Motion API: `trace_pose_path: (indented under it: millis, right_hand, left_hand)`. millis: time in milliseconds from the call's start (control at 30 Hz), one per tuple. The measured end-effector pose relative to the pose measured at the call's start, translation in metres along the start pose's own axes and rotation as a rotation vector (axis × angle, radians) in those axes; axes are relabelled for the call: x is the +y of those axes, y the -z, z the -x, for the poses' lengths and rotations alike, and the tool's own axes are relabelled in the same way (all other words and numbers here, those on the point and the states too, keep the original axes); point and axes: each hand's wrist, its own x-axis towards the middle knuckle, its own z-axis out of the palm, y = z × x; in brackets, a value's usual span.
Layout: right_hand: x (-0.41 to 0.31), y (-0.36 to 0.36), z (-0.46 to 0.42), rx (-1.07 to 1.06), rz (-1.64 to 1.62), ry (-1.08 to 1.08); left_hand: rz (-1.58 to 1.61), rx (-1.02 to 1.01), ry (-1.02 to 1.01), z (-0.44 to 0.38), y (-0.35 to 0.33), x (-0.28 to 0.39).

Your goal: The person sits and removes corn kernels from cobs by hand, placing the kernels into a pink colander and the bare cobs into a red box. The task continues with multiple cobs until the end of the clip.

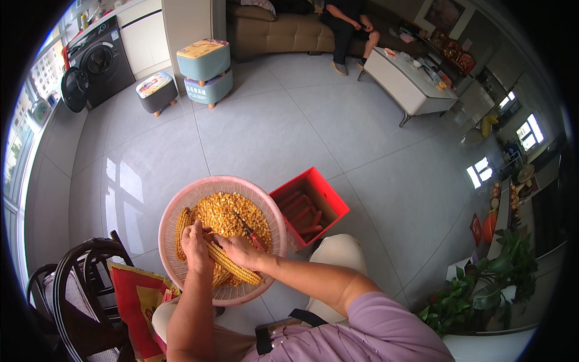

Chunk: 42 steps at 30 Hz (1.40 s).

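Observation:
A pink plastic basket (165, 217) with a slatted inside holds a heap of loose yellow corn kernels (221, 209). My left hand (197, 248) and my right hand (239, 251) meet over its near left part, closed around the upper end of an ear of corn (231, 266). That ear slants down to the right beneath my right hand and wrist; my fingers hide its tip. Another ear of corn (182, 226) leans on the basket's left wall, and part of one more shows below my hands. A red-handled pointed tool (256, 240) lies on the kernels, its dark metal shaft pointing up-left.
An open red box (334, 199) with several reddish bare cobs (300, 212) stands against the basket's right side. Left are a dark chair (68, 289) and a red-and-yellow bag (135, 294). Stools (203, 68), a white coffee table (407, 86) and a seated person (346, 27) are farther off.

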Motion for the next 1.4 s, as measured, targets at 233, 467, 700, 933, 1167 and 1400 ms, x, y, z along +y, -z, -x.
trace_pose_path:
  millis: [233,467,700,933,1167,1400]
  right_hand:
    - [-0.021,0.001,0.019,-0.182,-0.33,0.115]
    - [0.002,-0.008,0.006,-0.134,-0.427,0.033]
    - [-0.012,-0.001,0.012,-0.18,-0.388,-0.009]
    - [-0.01,-0.002,0.02,-0.051,-0.09,0.231]
    - [-0.002,-0.01,0.015,0.04,-0.228,0.12]
    - [-0.011,0.001,0.026,-0.09,0.057,0.18]
  left_hand:
    - [0.017,0.031,0.032,0.004,-0.009,0.014]
    - [-0.03,0.065,0.016,0.007,-0.013,0.018]
    - [0.003,0.047,-0.028,-0.005,-0.002,0.012]
    - [0.03,0.085,0.002,-0.009,0.007,0.017]
    - [0.004,0.097,-0.005,-0.01,0.002,0.018]
    - [0.03,0.174,-0.023,-0.009,0.005,0.029]
